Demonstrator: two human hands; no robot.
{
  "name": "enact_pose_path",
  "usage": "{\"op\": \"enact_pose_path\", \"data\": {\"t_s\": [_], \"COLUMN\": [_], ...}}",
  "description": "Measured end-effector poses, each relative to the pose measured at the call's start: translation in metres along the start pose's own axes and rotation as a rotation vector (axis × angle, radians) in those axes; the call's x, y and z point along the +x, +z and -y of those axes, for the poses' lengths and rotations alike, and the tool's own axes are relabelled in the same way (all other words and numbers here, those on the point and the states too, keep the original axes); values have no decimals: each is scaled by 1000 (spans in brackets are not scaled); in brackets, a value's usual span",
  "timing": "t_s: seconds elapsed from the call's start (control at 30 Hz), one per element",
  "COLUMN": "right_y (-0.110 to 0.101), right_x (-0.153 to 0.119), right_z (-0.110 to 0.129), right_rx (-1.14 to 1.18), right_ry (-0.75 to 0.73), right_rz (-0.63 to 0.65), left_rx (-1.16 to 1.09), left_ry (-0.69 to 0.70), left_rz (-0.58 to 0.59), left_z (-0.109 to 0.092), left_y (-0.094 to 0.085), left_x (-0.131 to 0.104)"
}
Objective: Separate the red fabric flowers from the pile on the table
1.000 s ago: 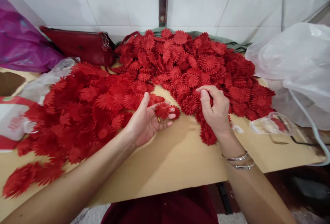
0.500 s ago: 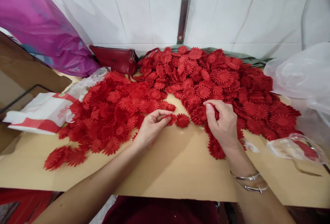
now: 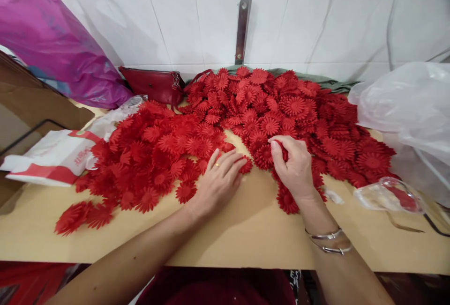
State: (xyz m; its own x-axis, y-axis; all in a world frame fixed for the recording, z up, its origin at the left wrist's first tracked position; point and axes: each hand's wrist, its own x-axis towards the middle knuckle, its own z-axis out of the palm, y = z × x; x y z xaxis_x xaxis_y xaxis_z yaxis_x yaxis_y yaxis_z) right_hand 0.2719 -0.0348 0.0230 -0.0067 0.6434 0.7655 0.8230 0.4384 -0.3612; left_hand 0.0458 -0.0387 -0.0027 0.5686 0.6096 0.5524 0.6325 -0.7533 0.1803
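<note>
L hand [image 3: 221,176] is held palm-down, fingers extended & only slightly spread, tips laid on or just above a small red many-petalled artificial flower [image 3: 246,165]; actual contact can't be told. R hand [image 3: 293,167] is curled, thumb pressed to forefinger; red petals are seen inside the curl, so a flower seems to be pinched there. More red flowers are piled on the smooth tan tabletop [image 3: 225,244]: a loose heap [image 3: 151,141] to the L, a denser heap [image 3: 298,108] behind & to the R.

Risks: the two heaps could be mixed if pieces are swept across, since only a narrow gap is left btwn them. Thin petals could be bent if pressed too hard, or >1 piece picked up by mistake where petals interlock.

Writing: red print on the white-and-red bag [image 3: 52,155] can't be read; partial letters are cut off on the shiny purple plastic bag [image 3: 70,47]. No brand can be made out.
</note>
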Motion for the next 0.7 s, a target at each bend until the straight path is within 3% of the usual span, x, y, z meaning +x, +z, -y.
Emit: {"op": "enact_pose_path", "data": {"t_s": [0.17,0.3,0.4,0.5,0.6,0.7], "right_y": [1,1,2,4,7,8], "right_x": [-2,-2,-4,-6,-7,-6], "right_z": [-3,-3,-3,-7,-12,-14], "right_rx": [-31,-30,-29,-16,-10,-9], "right_ry": [12,-5,-43,-36,62,169], "right_rz": [17,33,52,76,73,-21], "left_rx": [-45,-119,-96,-21,41,86], "left_ry": [-21,192,251,261,241,179], "left_rz": [207,325,418,452,483,478], "left_z": [-3,-17,-28,-31,-28,-19], "left_y": [7,-1,-2,4,10,9], "left_x": [-2,-11,-8,7,20,17]}}
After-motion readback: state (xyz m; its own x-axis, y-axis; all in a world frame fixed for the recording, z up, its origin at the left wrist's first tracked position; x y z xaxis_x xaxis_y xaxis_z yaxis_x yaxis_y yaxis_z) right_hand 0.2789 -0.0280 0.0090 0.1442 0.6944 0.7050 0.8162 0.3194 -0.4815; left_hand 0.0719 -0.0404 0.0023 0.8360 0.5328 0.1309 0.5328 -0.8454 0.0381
